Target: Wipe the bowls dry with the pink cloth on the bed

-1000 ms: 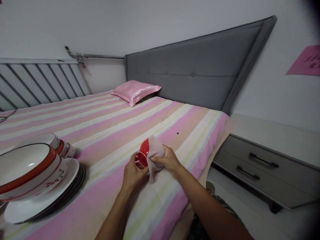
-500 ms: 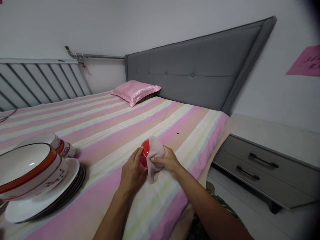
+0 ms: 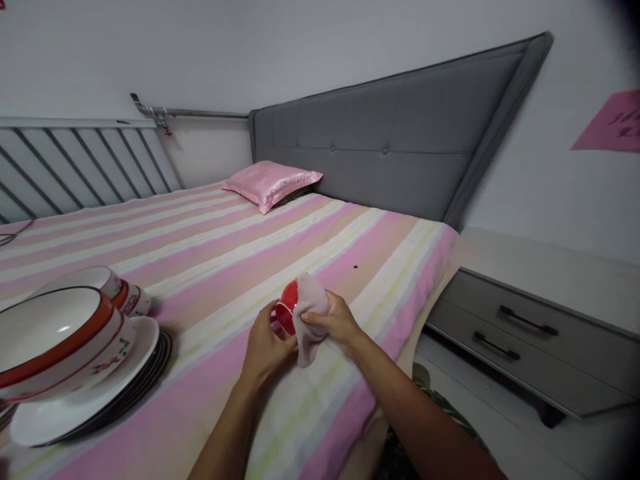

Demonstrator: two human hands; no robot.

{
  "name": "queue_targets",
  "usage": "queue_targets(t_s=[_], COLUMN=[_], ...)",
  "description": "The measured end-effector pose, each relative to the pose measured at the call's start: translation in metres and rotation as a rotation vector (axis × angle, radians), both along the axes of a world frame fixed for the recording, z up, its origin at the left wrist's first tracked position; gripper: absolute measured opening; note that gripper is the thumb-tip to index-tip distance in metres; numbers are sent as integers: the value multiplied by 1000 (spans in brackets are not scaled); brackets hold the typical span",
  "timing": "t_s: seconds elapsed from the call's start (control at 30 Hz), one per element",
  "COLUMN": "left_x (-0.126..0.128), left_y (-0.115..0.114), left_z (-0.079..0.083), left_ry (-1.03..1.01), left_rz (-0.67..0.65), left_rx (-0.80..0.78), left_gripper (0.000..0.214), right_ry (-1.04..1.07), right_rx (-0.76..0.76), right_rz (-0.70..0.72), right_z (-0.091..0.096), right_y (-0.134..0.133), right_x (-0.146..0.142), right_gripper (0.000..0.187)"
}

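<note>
A small red bowl (image 3: 289,308) is held over the striped bed between both hands. My left hand (image 3: 265,348) grips its lower rim with curled fingers. My right hand (image 3: 336,322) presses a pale pinkish cloth (image 3: 309,313) against the bowl's outer side, fingers closed on the cloth. The cloth's loose end hangs down below the hands.
A stack of white plates (image 3: 90,393) carrying red-rimmed bowls (image 3: 55,340) sits on the bed (image 3: 210,260) at left. A pink pillow (image 3: 270,181) lies by the grey headboard (image 3: 390,147). A grey drawer unit (image 3: 525,333) stands at right beside the bed.
My left hand shifted from covering the bowl's mouth back to its lower rim, turning the bowl a little so the rim shows again. The right hand and cloth stayed put.
</note>
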State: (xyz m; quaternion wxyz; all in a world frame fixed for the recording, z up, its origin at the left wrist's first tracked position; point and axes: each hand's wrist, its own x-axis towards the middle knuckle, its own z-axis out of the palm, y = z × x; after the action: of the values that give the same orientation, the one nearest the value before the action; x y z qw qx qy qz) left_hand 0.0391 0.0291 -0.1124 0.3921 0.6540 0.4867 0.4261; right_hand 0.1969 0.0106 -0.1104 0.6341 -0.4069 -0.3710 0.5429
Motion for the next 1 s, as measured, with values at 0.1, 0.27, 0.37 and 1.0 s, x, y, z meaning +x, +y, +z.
queue_targets(t_s=[0.1, 0.27, 0.37, 1.0], left_x=[-1, -2, -1, -13], left_y=[6, 9, 6, 3], left_z=[-5, -13, -11, -6], left_ry=[68, 52, 34, 551], left_rz=[6, 69, 62, -48], left_rx=[-89, -131, -126, 608], left_gripper=[62, 56, 53, 70], right_ry=[-1, -34, -43, -41], right_rx=[-8, -8, -16, 3], right_rz=[-3, 11, 12, 29], right_z=[-1, -1, 0, -4], right_y=[0, 0, -1, -1], right_x=[0, 0, 0, 2], right_gripper=[51, 51, 52, 54])
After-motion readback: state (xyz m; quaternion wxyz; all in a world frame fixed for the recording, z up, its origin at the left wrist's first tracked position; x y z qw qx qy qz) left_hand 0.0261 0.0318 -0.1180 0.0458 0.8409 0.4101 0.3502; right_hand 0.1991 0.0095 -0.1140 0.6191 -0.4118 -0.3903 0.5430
